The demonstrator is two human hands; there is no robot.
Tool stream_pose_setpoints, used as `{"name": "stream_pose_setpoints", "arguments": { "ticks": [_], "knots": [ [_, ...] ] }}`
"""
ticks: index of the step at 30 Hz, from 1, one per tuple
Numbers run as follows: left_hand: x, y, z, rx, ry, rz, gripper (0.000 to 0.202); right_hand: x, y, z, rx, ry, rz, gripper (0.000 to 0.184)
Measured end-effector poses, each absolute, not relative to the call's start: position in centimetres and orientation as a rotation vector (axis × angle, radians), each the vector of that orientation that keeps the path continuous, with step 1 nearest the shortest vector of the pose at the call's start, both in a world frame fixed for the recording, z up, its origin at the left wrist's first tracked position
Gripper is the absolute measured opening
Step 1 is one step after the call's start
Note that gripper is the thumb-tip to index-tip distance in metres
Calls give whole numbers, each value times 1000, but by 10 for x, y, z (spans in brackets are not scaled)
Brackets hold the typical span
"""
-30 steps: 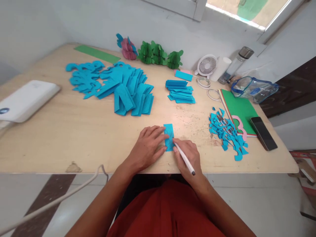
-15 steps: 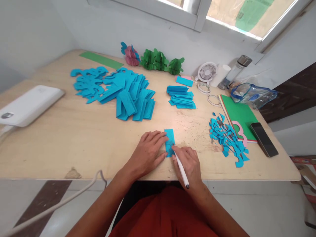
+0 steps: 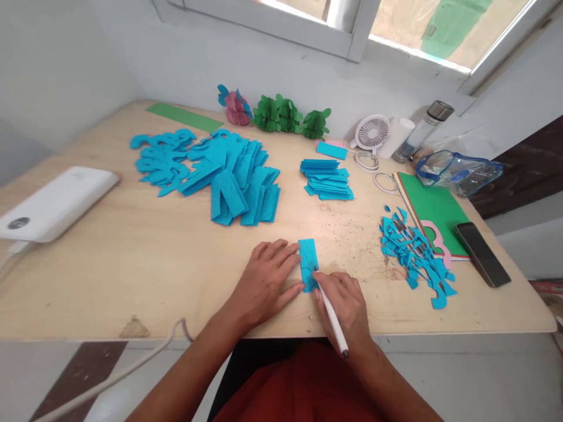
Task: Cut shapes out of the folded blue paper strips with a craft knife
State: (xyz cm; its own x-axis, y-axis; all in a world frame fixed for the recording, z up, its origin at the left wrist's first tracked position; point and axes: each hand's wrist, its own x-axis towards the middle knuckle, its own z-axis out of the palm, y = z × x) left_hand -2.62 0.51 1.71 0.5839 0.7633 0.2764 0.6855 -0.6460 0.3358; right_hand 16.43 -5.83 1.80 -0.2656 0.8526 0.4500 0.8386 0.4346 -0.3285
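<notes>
A small folded blue paper strip (image 3: 308, 258) lies near the front edge of the wooden table (image 3: 132, 264). My left hand (image 3: 268, 281) rests flat on the table with its fingers spread, pressing the strip's left side. My right hand (image 3: 347, 308) is closed round a white pen (image 3: 332, 316), whose tip touches the strip's lower half. A drawn line shows on the strip.
Behind lie a large heap of folded blue strips and cut shapes (image 3: 220, 170), a neat blue stack (image 3: 328, 179), and blue scraps (image 3: 413, 252). Green card (image 3: 433, 208), a phone (image 3: 481, 253), tape rings, a small fan (image 3: 372, 132), a bottle and a white device (image 3: 57, 202) line the edges.
The pen tip has moved a little down the strip. My left hand has kept the strip pinned. The camera has tilted, so everything sits lower in view.
</notes>
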Motion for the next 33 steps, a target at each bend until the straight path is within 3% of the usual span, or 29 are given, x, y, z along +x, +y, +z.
{"name": "stream_pose_setpoints", "arguments": {
  "ticks": [10, 22, 33],
  "knots": [
    [-27, 5, 16, 2611, 1200, 615, 30, 163, -59, 23, -1426, -2064, 84, 25],
    [-26, 6, 17, 2586, 1192, 650, 34, 149, -9, 25, -1442, -1443, 831, 12],
    [-27, 6, 16, 2558, 1202, 628, 33, 142, -2, 21, -1547, -1474, 768, 13]
  ]
}}
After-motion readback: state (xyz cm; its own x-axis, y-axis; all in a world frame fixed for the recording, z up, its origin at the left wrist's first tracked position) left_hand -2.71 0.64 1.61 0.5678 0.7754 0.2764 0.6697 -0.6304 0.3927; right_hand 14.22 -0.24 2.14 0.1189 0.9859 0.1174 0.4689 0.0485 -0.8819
